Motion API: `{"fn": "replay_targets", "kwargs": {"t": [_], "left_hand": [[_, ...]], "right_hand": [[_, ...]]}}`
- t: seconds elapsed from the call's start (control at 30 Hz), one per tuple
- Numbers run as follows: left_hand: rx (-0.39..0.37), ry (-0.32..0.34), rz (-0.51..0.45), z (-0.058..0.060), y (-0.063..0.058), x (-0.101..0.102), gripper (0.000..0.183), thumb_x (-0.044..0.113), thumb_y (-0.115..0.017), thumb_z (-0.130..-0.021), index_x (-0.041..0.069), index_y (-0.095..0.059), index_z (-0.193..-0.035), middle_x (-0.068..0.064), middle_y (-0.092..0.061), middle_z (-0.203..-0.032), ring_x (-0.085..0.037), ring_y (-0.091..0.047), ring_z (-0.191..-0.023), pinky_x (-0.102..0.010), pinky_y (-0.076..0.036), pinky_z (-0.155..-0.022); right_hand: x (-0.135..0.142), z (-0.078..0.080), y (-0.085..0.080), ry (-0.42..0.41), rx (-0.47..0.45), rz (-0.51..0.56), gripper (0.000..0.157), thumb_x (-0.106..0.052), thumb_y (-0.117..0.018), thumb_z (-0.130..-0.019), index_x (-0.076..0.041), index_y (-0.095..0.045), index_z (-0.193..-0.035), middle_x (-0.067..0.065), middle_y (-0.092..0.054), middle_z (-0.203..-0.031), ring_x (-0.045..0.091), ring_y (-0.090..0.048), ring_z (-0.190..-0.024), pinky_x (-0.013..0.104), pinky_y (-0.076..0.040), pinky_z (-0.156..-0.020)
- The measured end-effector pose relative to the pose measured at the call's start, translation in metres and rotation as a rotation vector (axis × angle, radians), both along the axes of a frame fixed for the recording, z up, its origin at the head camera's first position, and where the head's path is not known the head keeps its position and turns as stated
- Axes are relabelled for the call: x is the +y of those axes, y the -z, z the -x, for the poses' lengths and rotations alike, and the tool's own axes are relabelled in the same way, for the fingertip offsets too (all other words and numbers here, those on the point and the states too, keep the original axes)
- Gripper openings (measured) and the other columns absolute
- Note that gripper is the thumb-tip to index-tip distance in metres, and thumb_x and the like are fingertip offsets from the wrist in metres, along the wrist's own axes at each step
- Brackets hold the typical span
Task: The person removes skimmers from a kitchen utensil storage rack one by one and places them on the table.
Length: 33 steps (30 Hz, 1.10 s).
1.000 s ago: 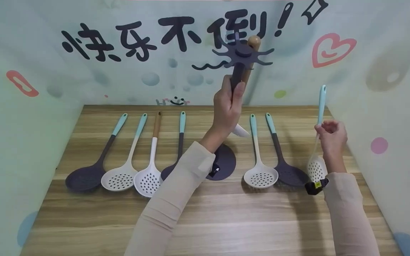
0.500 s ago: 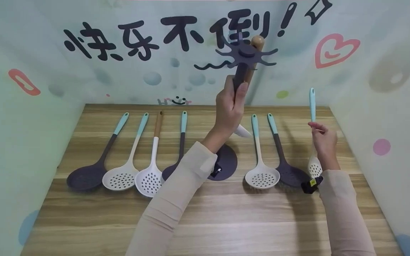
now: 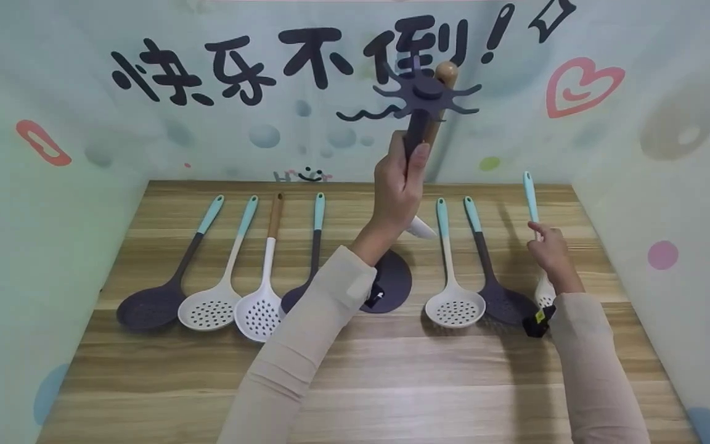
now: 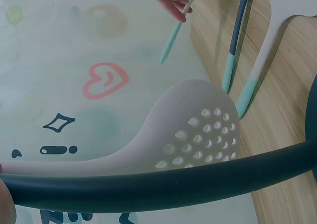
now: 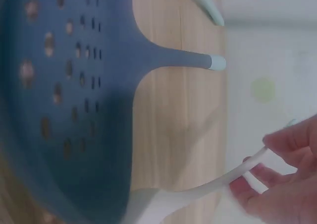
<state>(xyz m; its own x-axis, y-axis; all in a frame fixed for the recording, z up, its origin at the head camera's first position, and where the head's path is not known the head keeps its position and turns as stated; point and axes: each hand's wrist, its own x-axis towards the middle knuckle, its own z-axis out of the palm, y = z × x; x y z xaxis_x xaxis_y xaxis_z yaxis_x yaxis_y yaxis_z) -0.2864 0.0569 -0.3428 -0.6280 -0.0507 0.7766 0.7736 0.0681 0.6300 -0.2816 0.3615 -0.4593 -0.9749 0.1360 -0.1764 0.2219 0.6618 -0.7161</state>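
My left hand [image 3: 397, 185] grips the dark stem of a utensil stand, whose hooked top [image 3: 426, 95] rises above the fist and whose round base [image 3: 395, 290] sits on the table. A wooden handle [image 3: 444, 80] is held against the stem in the same grip. In the left wrist view a white slotted utensil [image 4: 198, 135] hangs beside the stem [image 4: 163, 192]. My right hand [image 3: 551, 250] pinches a white skimmer with a turquoise handle [image 3: 531, 197], upright and slightly tilted; its perforated head [image 3: 545, 293] is low, partly hidden by the wrist. Contact with the table cannot be told.
Left of the stand lie a dark skimmer [image 3: 151, 308], two white skimmers [image 3: 207, 308] [image 3: 259, 314] and a dark utensil [image 3: 315, 259] partly behind the left sleeve. Between the hands lie a white skimmer [image 3: 455, 307] and a dark skimmer [image 3: 506, 304]. A printed backdrop stands behind.
My right hand has moved left and a little down with the white skimmer, whose handle top is lower and now leans left. The left hand keeps its grip on the stand.
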Motion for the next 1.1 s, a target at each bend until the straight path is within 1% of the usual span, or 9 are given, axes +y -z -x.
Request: {"fn": "replay_targets", "kwargs": {"t": [0.13, 0.23, 0.3, 0.4, 0.53, 0.6, 0.77, 0.9, 1.1], "left_hand": [[-0.007, 0.008, -0.005, 0.0, 0.0, 0.0, 0.008, 0.0, -0.047, -0.094, -0.007, -0.045, -0.097, -0.002, -0.038, -0.061, -0.007, -0.036, -0.053, -0.02, -0.03, -0.051], [-0.012, 0.015, -0.012, -0.001, 0.0, 0.0, 0.007, 0.0, -0.046, -0.094, -0.006, -0.045, -0.097, -0.002, -0.038, -0.061, -0.007, -0.036, -0.052, -0.02, -0.03, -0.051], [-0.012, 0.017, -0.014, -0.001, 0.0, 0.0, 0.007, 0.0, -0.046, -0.094, -0.006, -0.045, -0.097, -0.002, -0.038, -0.06, -0.007, -0.036, -0.052, -0.02, -0.03, -0.051], [-0.01, 0.021, -0.014, -0.001, 0.0, 0.0, 0.007, 0.0, -0.046, -0.094, -0.006, -0.045, -0.097, -0.002, -0.037, -0.06, -0.007, -0.036, -0.052, -0.02, -0.029, -0.05], [-0.004, 0.014, -0.009, 0.0, 0.0, 0.001, 0.007, -0.001, -0.047, -0.094, -0.007, -0.045, -0.097, -0.002, -0.038, -0.061, -0.007, -0.036, -0.052, -0.02, -0.029, -0.05], [-0.001, 0.01, -0.006, 0.0, 0.0, 0.001, 0.007, -0.001, -0.047, -0.093, -0.007, -0.045, -0.097, -0.002, -0.038, -0.061, -0.006, -0.035, -0.052, -0.02, -0.029, -0.05], [0.009, 0.0, -0.005, 0.001, 0.0, 0.001, 0.007, -0.001, -0.047, -0.093, -0.006, -0.045, -0.097, -0.001, -0.037, -0.06, -0.006, -0.034, -0.052, -0.02, -0.029, -0.05], [0.013, 0.002, -0.011, 0.001, 0.0, 0.001, 0.006, -0.001, -0.047, -0.093, -0.006, -0.045, -0.096, -0.001, -0.037, -0.06, -0.006, -0.034, -0.052, -0.02, -0.028, -0.05], [0.015, -0.006, -0.009, 0.001, 0.0, 0.001, 0.006, -0.001, -0.048, -0.093, -0.006, -0.045, -0.096, -0.001, -0.037, -0.06, -0.006, -0.034, -0.052, -0.02, -0.029, -0.05]], "right_hand": [[0.0, 0.0, 0.005, -0.058, -0.045, 0.002, 0.062, 0.002, -0.034, -0.084, 0.006, -0.02, -0.144, 0.039, -0.01, -0.142, 0.051, -0.018, -0.129, 0.047, -0.031, -0.09], [0.0, 0.001, 0.008, -0.076, -0.049, -0.02, 0.062, 0.003, -0.035, -0.083, 0.006, -0.02, -0.143, 0.04, -0.01, -0.142, 0.053, -0.015, -0.131, 0.055, -0.024, -0.099], [0.001, 0.001, 0.009, -0.078, -0.054, -0.04, 0.062, 0.002, -0.036, -0.083, 0.006, -0.021, -0.143, 0.042, -0.011, -0.141, 0.052, -0.018, -0.129, 0.052, -0.028, -0.096], [0.001, 0.001, 0.012, -0.082, -0.063, -0.063, 0.061, 0.001, -0.036, -0.083, 0.006, -0.022, -0.143, 0.042, -0.017, -0.139, 0.049, -0.026, -0.121, 0.039, -0.036, -0.077], [0.002, 0.001, 0.016, -0.098, -0.071, -0.082, 0.06, 0.001, -0.035, -0.084, 0.007, -0.023, -0.142, 0.039, -0.023, -0.14, 0.044, -0.031, -0.115, 0.028, -0.031, -0.061], [0.002, 0.001, 0.017, -0.108, -0.087, -0.091, 0.06, 0.001, -0.035, -0.084, 0.008, -0.023, -0.142, 0.039, -0.03, -0.136, 0.042, -0.037, -0.107, 0.027, -0.032, -0.062], [0.001, 0.0, 0.019, -0.141, -0.153, -0.107, 0.06, -0.008, -0.039, -0.088, 0.006, -0.02, -0.144, 0.04, -0.031, -0.136, 0.037, -0.042, -0.096, 0.034, -0.04, -0.075], [-0.001, -0.001, 0.019, -0.145, -0.194, -0.12, 0.06, -0.012, -0.042, -0.091, 0.005, -0.019, -0.144, 0.039, -0.02, -0.142, 0.04, -0.038, -0.109, 0.041, -0.039, -0.086], [-0.001, -0.004, 0.022, -0.177, -0.223, -0.199, 0.058, -0.016, -0.044, -0.093, 0.002, -0.021, -0.144, 0.041, -0.028, -0.137, 0.041, -0.039, -0.108, 0.051, -0.038, -0.093]]}}
